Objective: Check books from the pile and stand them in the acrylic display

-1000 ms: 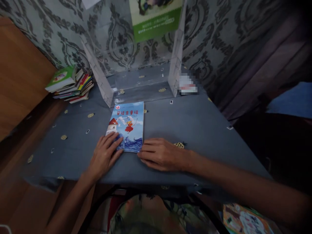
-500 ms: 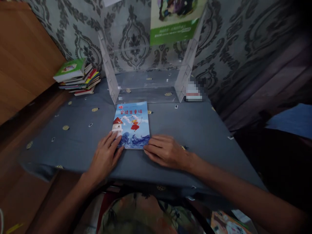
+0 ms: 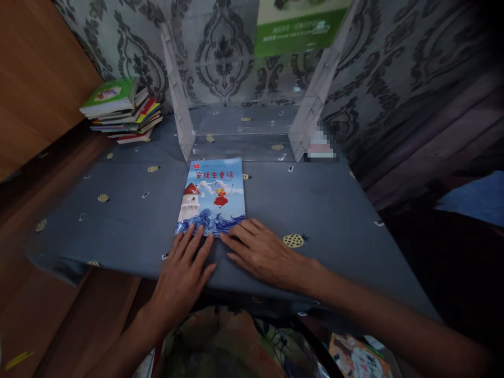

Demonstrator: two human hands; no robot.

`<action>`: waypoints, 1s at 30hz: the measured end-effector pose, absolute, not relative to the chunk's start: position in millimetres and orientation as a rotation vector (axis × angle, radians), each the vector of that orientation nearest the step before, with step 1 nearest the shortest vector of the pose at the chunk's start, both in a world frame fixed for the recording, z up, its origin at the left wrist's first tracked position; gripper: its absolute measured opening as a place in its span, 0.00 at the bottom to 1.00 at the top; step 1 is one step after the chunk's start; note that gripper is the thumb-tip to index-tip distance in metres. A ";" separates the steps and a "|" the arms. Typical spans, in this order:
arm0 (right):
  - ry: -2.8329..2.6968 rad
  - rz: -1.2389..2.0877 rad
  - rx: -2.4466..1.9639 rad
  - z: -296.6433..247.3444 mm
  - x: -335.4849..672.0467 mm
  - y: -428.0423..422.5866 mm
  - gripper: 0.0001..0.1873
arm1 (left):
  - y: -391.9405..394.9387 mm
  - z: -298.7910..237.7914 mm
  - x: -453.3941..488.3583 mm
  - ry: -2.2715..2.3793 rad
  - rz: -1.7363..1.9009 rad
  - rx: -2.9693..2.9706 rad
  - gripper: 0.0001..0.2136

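A blue picture-covered book (image 3: 214, 197) lies flat on the cloth-covered table, its red title facing me. The cover shows a tower, a figure in red and dark blue waves. My left hand (image 3: 185, 262) rests with fingers spread, their tips at the book's lower left edge. At the lower right corner lies my right hand (image 3: 263, 249), its fingers stretched out and touching the lower edge. Neither hand grips the book.
Behind the book stands a clear acrylic rack (image 3: 240, 121) holding a green-and-cream book (image 3: 299, 31) high up. A stack of books (image 3: 122, 110) sits at the table's back left. The tablecloth (image 3: 323, 210) has pineapple prints. An orange book (image 3: 356, 357) is low at the right.
My left hand has slid down from the book's left side to its lower edge. My right hand has shifted left along the lower right corner, fingers more stretched. The view has shifted slightly.
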State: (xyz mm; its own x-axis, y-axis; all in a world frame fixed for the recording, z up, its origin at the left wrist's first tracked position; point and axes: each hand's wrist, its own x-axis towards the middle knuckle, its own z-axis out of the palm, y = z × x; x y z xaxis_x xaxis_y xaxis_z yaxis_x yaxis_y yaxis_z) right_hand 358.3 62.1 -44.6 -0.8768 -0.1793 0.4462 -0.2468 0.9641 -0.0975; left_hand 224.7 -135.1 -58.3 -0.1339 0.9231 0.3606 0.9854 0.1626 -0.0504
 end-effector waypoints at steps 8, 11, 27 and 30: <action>-2.655 0.213 0.295 -44.4 358.3 63.8 0.14 | -128.4 -52.1 227.4 -2.116 -0.254 -1.806 0.20; -2.634 0.208 0.293 -44.2 360.4 64.7 0.14 | -124.6 -49.5 227.4 -2.084 -0.221 -1.828 0.19; -2.545 0.258 0.262 -43.9 365.4 72.1 0.08 | -105.4 -46.0 221.6 -2.049 -0.321 -2.010 0.18; -2.554 0.289 0.242 -43.9 366.8 72.4 0.07 | -96.3 -40.6 213.9 -2.085 -0.336 -2.091 0.18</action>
State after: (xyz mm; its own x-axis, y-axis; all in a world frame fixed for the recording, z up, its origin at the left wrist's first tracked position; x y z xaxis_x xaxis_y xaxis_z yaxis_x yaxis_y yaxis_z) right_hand 366.8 72.4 -43.9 -0.8309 -0.1114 0.5451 -0.2306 0.9606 -0.1552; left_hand 213.9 -96.3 -40.6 -0.0027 0.9609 0.2770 0.9992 -0.0083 0.0385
